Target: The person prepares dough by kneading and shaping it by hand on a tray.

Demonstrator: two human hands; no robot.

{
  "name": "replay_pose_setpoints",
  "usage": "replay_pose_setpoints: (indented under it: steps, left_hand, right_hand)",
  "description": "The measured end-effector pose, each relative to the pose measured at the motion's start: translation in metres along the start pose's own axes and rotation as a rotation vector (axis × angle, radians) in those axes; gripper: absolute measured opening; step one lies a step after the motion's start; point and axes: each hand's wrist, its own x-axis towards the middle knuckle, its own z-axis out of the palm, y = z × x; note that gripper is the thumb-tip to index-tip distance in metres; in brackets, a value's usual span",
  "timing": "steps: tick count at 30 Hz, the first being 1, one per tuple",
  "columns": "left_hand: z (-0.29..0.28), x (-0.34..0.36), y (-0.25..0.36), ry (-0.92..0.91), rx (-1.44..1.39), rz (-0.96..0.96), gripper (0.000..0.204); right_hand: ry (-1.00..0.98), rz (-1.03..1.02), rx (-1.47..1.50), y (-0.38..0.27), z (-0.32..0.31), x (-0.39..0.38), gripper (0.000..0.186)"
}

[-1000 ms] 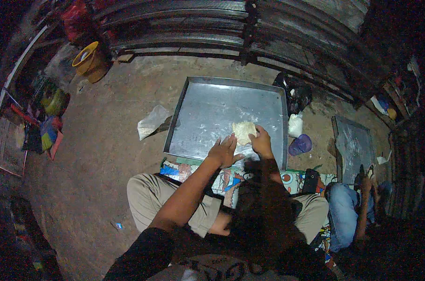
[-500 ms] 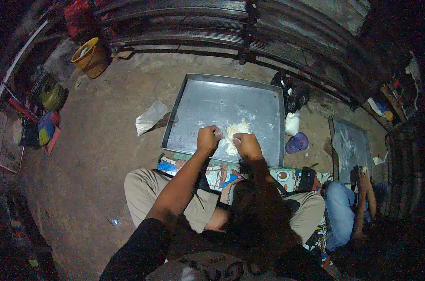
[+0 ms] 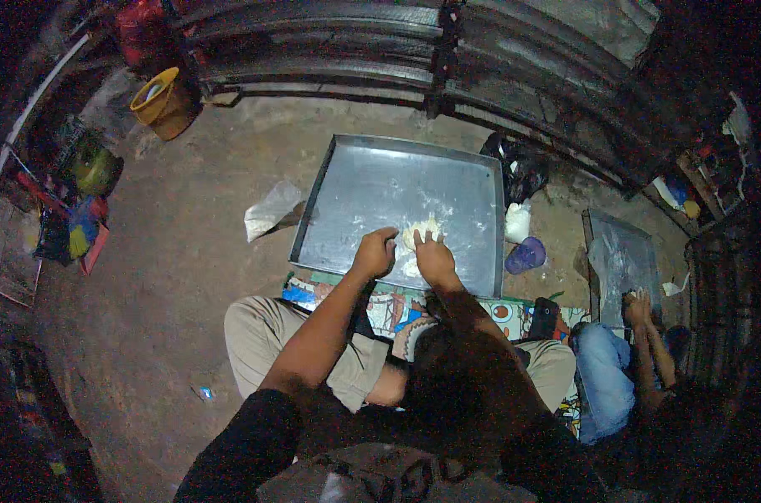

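The dough [image 3: 422, 226] lies in the near half of the tray [image 3: 355, 180], in front of the seated person. The right hand [image 3: 436, 258] rests on it, fingers spread; the left hand [image 3: 375, 254] is curled just beside it, and from here I cannot tell whether it pinches anything. Right of the tray sit a white bag [image 3: 518, 225] and a purple cup [image 3: 525, 255]; over by the wall, a yellow bucket [image 3: 165, 113].

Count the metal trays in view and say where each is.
2. The large tray lies in the middle, with pale dough on it; the second tray lies at the right, beside the co-worker. More could be hidden in the dark edges.
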Motion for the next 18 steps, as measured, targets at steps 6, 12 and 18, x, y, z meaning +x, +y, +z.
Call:
replay_pose_setpoints:
  steps: [6,12,18]
  left_hand:
    - [-0.012,-0.005,-0.008,-0.028,-0.081,-0.063,0.040]
    - [0.026,0.009,-0.007,-0.093,-0.537,-0.233,0.058]
    - [0.052,0.018,0.001,0.272,-0.525,-0.357,0.055]
  right_hand:
    - [0.168,0.231,0.468,-0.006,-0.038,-0.013,0.038]
    - [0.299,0.230,1.106,0.015,-0.022,0.000,0.030]
    - [-0.279,0.110,1.900,-0.018,-0.027,-0.002,0.031]
